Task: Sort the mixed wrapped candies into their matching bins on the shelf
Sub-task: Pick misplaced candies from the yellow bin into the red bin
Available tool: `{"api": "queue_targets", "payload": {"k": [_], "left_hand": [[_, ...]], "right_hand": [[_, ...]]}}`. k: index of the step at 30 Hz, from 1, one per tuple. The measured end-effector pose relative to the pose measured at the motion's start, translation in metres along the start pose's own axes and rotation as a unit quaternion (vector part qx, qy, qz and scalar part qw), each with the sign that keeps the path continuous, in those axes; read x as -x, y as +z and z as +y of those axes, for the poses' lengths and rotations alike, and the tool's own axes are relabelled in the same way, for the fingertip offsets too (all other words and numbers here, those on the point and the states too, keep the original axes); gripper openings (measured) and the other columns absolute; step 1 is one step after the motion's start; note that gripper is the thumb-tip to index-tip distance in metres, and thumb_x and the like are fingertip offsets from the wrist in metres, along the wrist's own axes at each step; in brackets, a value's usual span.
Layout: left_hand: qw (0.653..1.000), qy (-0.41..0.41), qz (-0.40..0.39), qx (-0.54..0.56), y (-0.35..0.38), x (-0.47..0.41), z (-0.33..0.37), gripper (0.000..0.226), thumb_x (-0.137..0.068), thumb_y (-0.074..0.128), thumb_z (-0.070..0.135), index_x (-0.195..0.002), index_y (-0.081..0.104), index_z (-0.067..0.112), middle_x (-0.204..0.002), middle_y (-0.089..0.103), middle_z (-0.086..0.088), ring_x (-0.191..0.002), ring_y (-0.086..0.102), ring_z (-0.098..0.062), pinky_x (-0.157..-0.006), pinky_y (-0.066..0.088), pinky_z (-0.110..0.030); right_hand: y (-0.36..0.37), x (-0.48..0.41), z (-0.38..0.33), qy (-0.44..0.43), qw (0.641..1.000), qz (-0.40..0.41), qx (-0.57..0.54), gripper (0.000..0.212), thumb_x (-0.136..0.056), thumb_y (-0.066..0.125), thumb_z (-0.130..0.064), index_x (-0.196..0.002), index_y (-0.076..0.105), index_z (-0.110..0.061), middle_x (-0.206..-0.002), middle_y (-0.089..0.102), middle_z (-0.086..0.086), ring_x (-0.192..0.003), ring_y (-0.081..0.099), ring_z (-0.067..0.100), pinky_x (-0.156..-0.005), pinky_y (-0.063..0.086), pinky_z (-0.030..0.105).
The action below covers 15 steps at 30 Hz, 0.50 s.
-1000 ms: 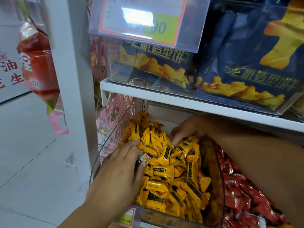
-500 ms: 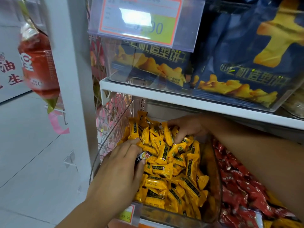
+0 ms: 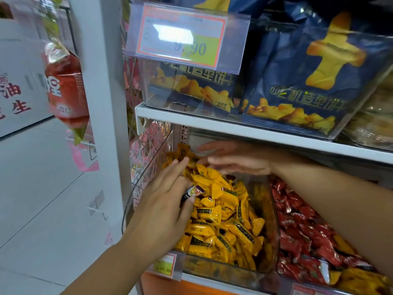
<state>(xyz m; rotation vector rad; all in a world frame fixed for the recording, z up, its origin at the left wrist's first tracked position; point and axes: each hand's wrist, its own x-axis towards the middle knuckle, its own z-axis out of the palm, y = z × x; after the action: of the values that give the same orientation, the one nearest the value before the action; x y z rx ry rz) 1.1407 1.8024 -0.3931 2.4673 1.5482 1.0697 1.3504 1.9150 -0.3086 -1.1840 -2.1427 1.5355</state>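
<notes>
Two hands: mine, in the yellow-candy bin.
Left hand: pinching one dark stray candy.
Right hand: fingers straight, empty, at the back.
Risk: loose pinch drops the stray among yellow candies.

A white shelf board crosses the middle of the frame and carries a clear bin of blue snack bags. On the level below, at bottom centre, a second clear bin holds yellow candies. Red candies lie just to its right.
</notes>
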Motion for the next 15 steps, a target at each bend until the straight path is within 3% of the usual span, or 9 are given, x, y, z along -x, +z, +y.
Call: {"api": "queue_targets", "payload": {"k": [2, 4, 6, 8, 10, 11, 13, 14, 15], "left_hand": [[1.0, 0.007, -0.01, -0.004, 0.002, -0.002, 0.0, 0.019, -0.097, 0.032, 0.047, -0.101, 0.046, 0.034, -0.159, 0.018, 0.014, -0.147, 0.007, -0.004, -0.115, 0.02, -0.036], [1.0, 0.005, -0.023, -0.004, 0.003, -0.003, 0.001, 0.021, -0.096, 0.03, 0.048, -0.101, 0.045, 0.035, -0.159, 0.016, 0.016, -0.147, 0.003, -0.001, -0.115, 0.019, -0.037], [0.999, 0.001, -0.043, -0.006, 0.005, -0.005, 0.002, 0.025, -0.095, 0.026, 0.051, -0.101, 0.045, 0.037, -0.158, 0.013, 0.019, -0.146, -0.001, 0.001, -0.116, 0.017, -0.038], [0.997, -0.005, -0.072, -0.014, 0.006, -0.004, 0.002, 0.028, -0.093, 0.02, 0.054, -0.103, 0.042, 0.04, -0.157, 0.011, 0.023, -0.145, -0.003, 0.002, -0.119, 0.016, -0.04], [0.995, -0.018, -0.096, -0.022, 0.007, -0.002, 0.001, 0.03, -0.091, 0.015, 0.057, -0.105, 0.038, 0.044, -0.155, 0.009, 0.027, -0.144, -0.003, 0.004, -0.12, 0.013, -0.041], [0.995, -0.021, -0.098, -0.021, 0.007, -0.001, 0.001, 0.029, -0.091, 0.015, 0.057, -0.106, 0.037, 0.045, -0.155, 0.011, 0.028, -0.144, -0.002, 0.005, -0.12, 0.014, -0.041], [0.995, -0.026, -0.092, -0.01, 0.008, 0.0, 0.001, 0.028, -0.092, 0.018, 0.056, -0.107, 0.038, 0.045, -0.154, 0.017, 0.028, -0.142, 0.003, 0.007, -0.119, 0.015, -0.04], [0.995, -0.03, -0.096, -0.011, 0.008, 0.001, 0.0, 0.028, -0.092, 0.017, 0.057, -0.108, 0.038, 0.046, -0.154, 0.017, 0.029, -0.141, 0.003, 0.008, -0.119, 0.015, -0.038], [0.994, -0.032, -0.102, -0.017, 0.008, 0.001, 0.0, 0.029, -0.091, 0.015, 0.058, -0.108, 0.036, 0.048, -0.153, 0.015, 0.031, -0.141, 0.0, 0.01, -0.12, 0.013, -0.035]], "right_hand": [[-0.009, 0.002, -0.002, 0.007, 0.996, 0.013, -0.089, 0.043, -0.092, 0.052, -0.023, -0.134, 0.046, -0.021, -0.128, 0.061, 0.009, -0.112, 0.063, 0.021, -0.096, 0.052, 0.032], [-0.015, 0.0, 0.001, 0.017, 0.995, 0.032, -0.096, 0.036, -0.095, 0.049, -0.013, -0.131, 0.047, -0.014, -0.117, 0.063, 0.011, -0.107, 0.064, 0.026, -0.09, 0.053, 0.03], [-0.022, -0.008, 0.01, 0.042, 0.997, 0.06, -0.005, 0.033, -0.097, 0.046, -0.004, -0.13, 0.049, -0.004, -0.107, 0.062, 0.008, -0.1, 0.06, 0.023, -0.082, 0.049, 0.022], [-0.032, -0.016, 0.02, 0.057, 0.981, 0.085, 0.164, 0.031, -0.098, 0.045, 0.002, -0.128, 0.053, 0.003, -0.104, 0.058, 0.01, -0.093, 0.056, 0.022, -0.073, 0.046, 0.02], [-0.04, -0.024, 0.023, 0.094, 0.936, 0.059, 0.335, 0.035, -0.098, 0.045, 0.002, -0.131, 0.055, -0.003, -0.123, 0.056, 0.013, -0.108, 0.056, 0.029, -0.085, 0.045, 0.026], [-0.041, -0.027, 0.022, 0.123, 0.907, 0.029, 0.402, 0.038, -0.098, 0.045, -0.001, -0.135, 0.053, -0.007, -0.135, 0.052, 0.012, -0.117, 0.053, 0.028, -0.087, 0.042, 0.023], [-0.04, -0.033, 0.016, 0.177, 0.867, -0.035, 0.465, 0.045, -0.099, 0.044, -0.004, -0.143, 0.045, -0.014, -0.145, 0.047, 0.006, -0.125, 0.049, 0.025, -0.077, 0.039, 0.011], [-0.04, -0.038, 0.014, 0.204, 0.858, -0.063, 0.467, 0.048, -0.099, 0.044, -0.005, -0.145, 0.041, -0.018, -0.146, 0.045, 0.002, -0.125, 0.051, 0.024, -0.079, 0.043, 0.01], [-0.04, -0.042, 0.013, 0.232, 0.854, -0.088, 0.457, 0.051, -0.099, 0.044, -0.006, -0.147, 0.038, -0.022, -0.148, 0.043, -0.002, -0.123, 0.053, 0.022, -0.09, 0.047, 0.017]]}}
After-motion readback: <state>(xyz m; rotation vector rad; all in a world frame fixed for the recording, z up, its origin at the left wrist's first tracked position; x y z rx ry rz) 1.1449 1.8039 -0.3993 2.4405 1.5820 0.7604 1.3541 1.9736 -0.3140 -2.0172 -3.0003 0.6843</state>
